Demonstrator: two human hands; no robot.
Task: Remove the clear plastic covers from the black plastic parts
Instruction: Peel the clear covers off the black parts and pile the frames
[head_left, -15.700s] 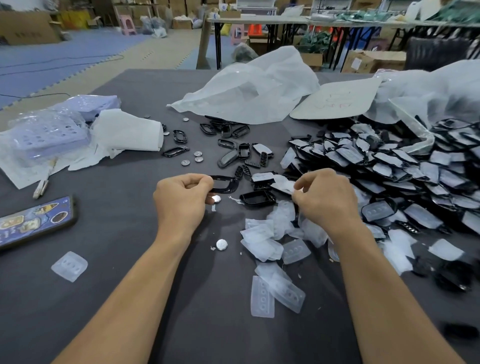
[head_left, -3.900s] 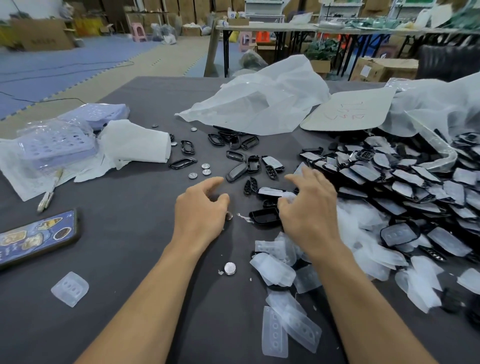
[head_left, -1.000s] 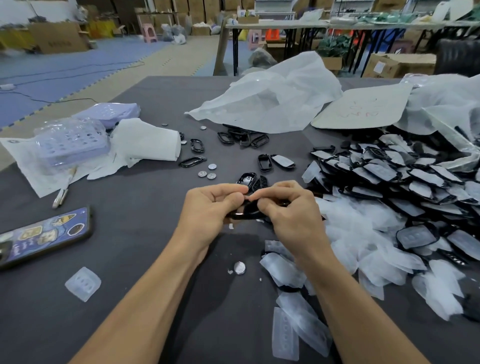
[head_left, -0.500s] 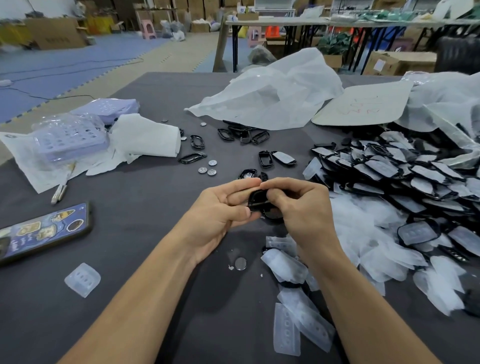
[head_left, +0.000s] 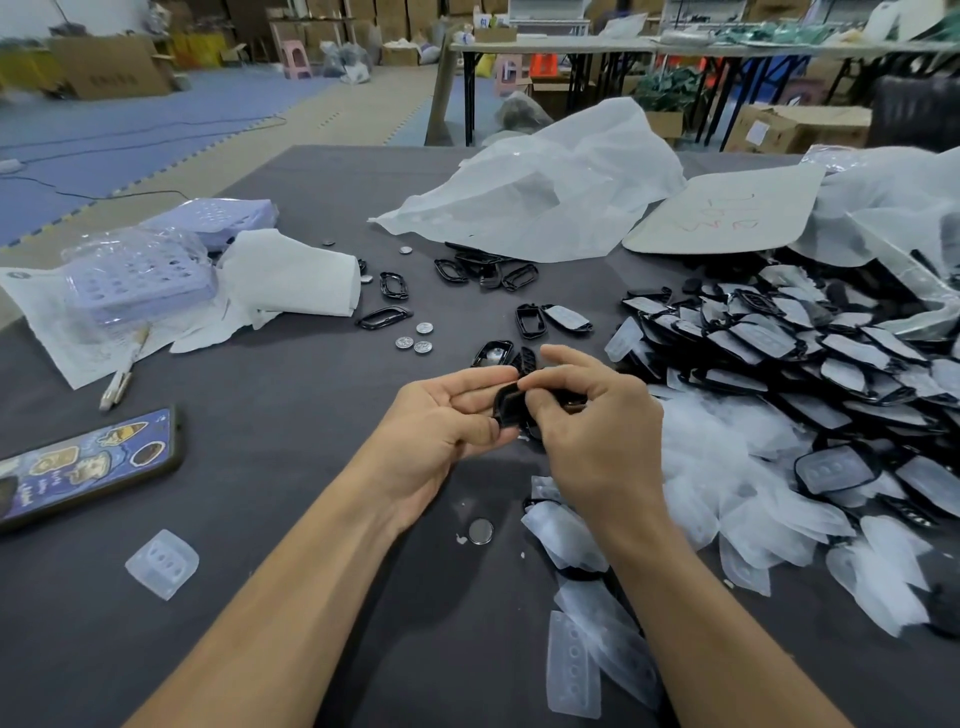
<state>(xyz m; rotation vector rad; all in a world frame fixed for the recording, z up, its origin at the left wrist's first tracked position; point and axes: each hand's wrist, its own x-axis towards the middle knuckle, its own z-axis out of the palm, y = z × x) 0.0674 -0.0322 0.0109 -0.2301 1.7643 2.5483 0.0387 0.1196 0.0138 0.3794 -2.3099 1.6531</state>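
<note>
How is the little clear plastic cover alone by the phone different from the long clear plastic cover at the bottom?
The little clear plastic cover is short and squarish with three dimples; the long clear plastic cover is narrow with a longer row. The little one lies alone; the long one overlaps other covers. Both lie on the grey table.

Black parts (head_left: 769, 343) look like glossy plastic, covers (head_left: 574, 670) frosted clear plastic, table (head_left: 270, 467) a matt grey cloth.

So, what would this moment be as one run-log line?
left hand: holds black part | right hand: pinches same part | loose clear covers: beside right wrist
</note>
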